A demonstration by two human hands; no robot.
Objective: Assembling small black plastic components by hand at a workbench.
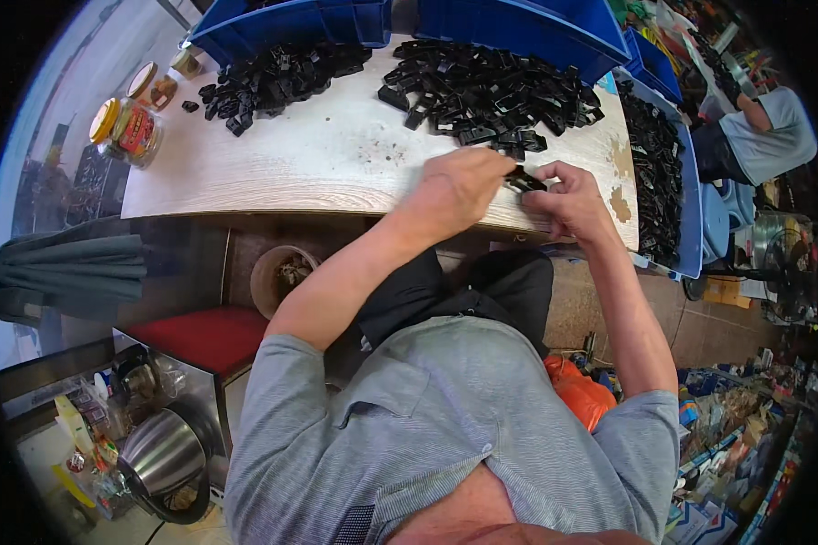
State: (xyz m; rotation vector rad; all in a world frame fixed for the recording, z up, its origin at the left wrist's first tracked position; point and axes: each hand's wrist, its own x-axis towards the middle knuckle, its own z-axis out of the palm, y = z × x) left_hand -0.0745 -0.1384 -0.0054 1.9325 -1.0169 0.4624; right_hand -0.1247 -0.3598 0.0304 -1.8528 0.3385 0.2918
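Over the front edge of the pale wood-grain table (273,173), my right hand (574,202) pinches a small black plastic part (523,180) between thumb and fingers. My left hand (463,188) is closed, its fingertips at the left end of that part; what they hold, if anything, is hidden behind the hand. Just beyond my hands lie a few loose black parts (520,143), at the near side of a large heap of black plastic parts (491,86). A second heap of smaller black pieces (277,80) lies farther left.
Blue bins (518,36) line the table's back. A blue crate (689,191) of black parts stands at the right end. Jars (127,132) are at the left. Below are a bucket (268,282), a red-topped cabinet (204,338) and a kettle (164,454). Another person (763,132) sits at far right.
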